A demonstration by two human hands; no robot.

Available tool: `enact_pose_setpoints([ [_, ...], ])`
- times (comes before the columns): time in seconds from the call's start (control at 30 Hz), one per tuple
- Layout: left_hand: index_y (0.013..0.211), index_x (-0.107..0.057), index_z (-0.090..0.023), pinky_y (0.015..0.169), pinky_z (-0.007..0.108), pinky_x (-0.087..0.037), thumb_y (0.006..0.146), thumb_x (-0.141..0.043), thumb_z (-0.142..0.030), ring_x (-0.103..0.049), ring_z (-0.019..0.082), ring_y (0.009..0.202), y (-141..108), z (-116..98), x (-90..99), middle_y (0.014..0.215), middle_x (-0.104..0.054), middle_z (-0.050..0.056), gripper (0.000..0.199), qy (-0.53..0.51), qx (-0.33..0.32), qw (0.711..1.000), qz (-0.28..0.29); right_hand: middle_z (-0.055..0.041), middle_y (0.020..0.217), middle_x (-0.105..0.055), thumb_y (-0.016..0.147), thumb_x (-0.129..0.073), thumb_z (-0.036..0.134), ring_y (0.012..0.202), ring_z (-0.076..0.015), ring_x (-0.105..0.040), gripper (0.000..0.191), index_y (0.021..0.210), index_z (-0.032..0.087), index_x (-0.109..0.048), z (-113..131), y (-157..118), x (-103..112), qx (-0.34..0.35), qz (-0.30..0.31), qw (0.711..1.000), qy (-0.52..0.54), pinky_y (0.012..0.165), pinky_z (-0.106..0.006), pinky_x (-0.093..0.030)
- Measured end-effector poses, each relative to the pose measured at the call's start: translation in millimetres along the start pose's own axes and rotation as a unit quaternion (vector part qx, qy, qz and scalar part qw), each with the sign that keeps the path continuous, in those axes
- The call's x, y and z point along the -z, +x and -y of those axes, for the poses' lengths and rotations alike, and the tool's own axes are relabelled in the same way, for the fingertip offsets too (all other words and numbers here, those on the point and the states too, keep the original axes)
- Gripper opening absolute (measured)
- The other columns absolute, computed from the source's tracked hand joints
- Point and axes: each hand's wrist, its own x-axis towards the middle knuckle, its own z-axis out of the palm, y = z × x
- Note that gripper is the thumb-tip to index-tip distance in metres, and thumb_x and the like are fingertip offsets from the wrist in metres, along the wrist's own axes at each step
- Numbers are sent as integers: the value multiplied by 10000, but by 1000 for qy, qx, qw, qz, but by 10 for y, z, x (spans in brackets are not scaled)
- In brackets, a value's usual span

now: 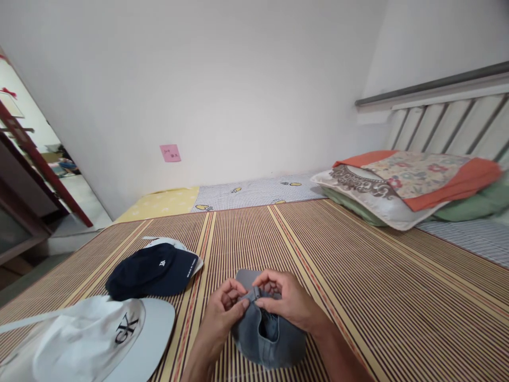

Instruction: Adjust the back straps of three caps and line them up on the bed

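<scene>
The grey-blue denim cap (265, 331) lies on the striped bamboo mat (358, 276), near the front edge; left hand (222, 313) and right hand (288, 300) both pinch its rear strap buckle (254, 295); it looks light, soft and floppy; best gripped by strap or brim.

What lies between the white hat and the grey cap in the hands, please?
Only bare striped mat lies between white hat and grey cap, in the head view.
</scene>
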Motion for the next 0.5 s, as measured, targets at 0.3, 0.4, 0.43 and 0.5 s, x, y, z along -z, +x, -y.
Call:
enact_pose_setpoints([
  [0.3, 789, -567, -196, 631, 216, -352, 787, -853, -481, -464, 107, 674, 7, 7, 5, 731, -568, -48, 404, 48, 3, 999, 7, 7, 843, -686, 730, -761, 195, 777, -162, -603, 206, 936, 199, -752, 40, -10, 26, 17, -5, 1000, -6, 737, -299, -453],
  [0.4, 794, -564, -199, 621, 227, -335, 789, -833, -530, -449, 112, 661, 14, -4, -16, 724, -555, -46, 427, 65, 5, 998, 4, 7, 827, -683, 730, -763, 203, 765, -160, -604, 200, 929, 197, -751, 16, -3, 30, 21, -8, 1000, -3, 727, -297, -455],
  [0.43, 781, -567, -196, 607, 229, -319, 787, -827, -548, -431, 111, 646, 13, -12, -23, 702, -534, -49, 438, 81, 7, 997, 7, 7, 828, -682, 732, -765, 206, 764, -159, -603, 198, 929, 197, -751, 8, 0, 27, 21, -9, 1000, 0, 725, -296, -454],
  [0.5, 742, -566, -192, 584, 235, -284, 779, -818, -581, -389, 110, 620, 5, -24, -31, 658, -483, -58, 465, 111, 14, 994, 15, 7, 834, -681, 734, -770, 210, 765, -157, -601, 202, 935, 197, -750, -2, 3, 22, 21, -12, 1000, 5, 724, -294, -454],
])
